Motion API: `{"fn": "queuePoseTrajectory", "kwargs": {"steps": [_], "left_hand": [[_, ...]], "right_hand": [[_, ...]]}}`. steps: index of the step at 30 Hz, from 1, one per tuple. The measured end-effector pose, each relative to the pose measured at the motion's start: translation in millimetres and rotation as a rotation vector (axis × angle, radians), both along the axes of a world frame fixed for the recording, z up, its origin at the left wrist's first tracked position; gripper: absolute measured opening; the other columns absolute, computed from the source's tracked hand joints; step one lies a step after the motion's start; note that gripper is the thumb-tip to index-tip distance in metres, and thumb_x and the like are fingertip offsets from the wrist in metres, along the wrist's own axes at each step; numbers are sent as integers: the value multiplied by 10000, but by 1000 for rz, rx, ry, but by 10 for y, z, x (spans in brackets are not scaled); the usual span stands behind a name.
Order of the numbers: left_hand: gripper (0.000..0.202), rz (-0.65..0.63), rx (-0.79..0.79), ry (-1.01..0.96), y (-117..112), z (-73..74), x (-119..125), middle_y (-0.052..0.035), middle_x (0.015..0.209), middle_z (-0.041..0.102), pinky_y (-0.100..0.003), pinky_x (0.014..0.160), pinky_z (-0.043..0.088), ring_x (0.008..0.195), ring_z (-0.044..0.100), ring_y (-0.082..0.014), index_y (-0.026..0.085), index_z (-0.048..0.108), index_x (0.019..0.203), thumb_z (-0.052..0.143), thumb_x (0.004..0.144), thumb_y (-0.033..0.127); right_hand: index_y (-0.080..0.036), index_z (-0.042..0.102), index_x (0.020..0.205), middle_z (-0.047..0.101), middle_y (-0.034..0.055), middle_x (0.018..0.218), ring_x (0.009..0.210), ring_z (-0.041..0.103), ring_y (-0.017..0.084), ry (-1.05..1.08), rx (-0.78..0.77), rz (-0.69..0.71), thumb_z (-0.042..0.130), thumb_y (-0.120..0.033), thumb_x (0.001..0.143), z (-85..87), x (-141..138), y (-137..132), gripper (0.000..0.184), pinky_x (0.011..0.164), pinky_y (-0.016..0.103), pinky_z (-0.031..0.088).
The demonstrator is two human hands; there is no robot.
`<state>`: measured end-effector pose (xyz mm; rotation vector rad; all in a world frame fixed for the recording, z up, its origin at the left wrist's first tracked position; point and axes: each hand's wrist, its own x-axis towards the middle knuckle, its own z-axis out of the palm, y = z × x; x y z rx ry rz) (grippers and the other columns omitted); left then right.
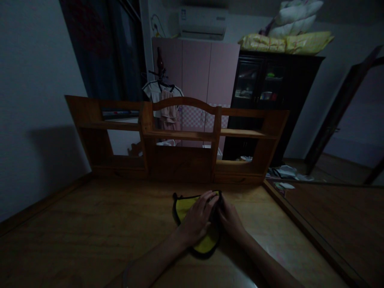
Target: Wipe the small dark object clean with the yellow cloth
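Observation:
A yellow cloth with a dark border [185, 209] lies flat on the wooden desk top [90, 232], near the middle. My left hand [198, 218] rests on it with fingers stretched out and pressed flat. My right hand [229, 219] lies at the cloth's right edge, fingers curled onto the dark border; whether it pinches the cloth I cannot make out. Much of the cloth is hidden under both hands.
A wooden shelf unit [180, 138] stands along the desk's far edge. Behind it are a pink wardrobe [196, 72], hanging clothes [163, 104] and a dark glass-door cabinet [270, 92] with bedding on top. A white wall borders the left; the room is dim.

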<state>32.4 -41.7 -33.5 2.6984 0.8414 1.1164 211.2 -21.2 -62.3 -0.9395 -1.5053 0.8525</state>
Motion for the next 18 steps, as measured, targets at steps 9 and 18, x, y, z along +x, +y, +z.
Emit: {"fn": "queuePoseTrajectory", "kwargs": {"steps": [9, 18], "left_hand": [[821, 30, -66, -66, 0, -31, 7, -137, 1439, 319, -501, 1107, 304, 1352, 295, -304, 205, 196, 1453, 620, 751, 213], [846, 122, -157, -243, 24, -61, 24, -105, 1386, 380, -461, 1102, 339, 1305, 366, -271, 224, 281, 1395, 713, 671, 156]], "right_hand": [[-268, 677, 985, 651, 24, 625, 489, 507, 168, -279, 63, -149, 601, -273, 799, 28, 79, 18, 201, 547, 270, 318], [-248, 681, 876, 664, 17, 682, 560, 550, 183, -277, 50, -84, 505, -383, 895, 94, 82, 44, 223, 540, 263, 344]]}}
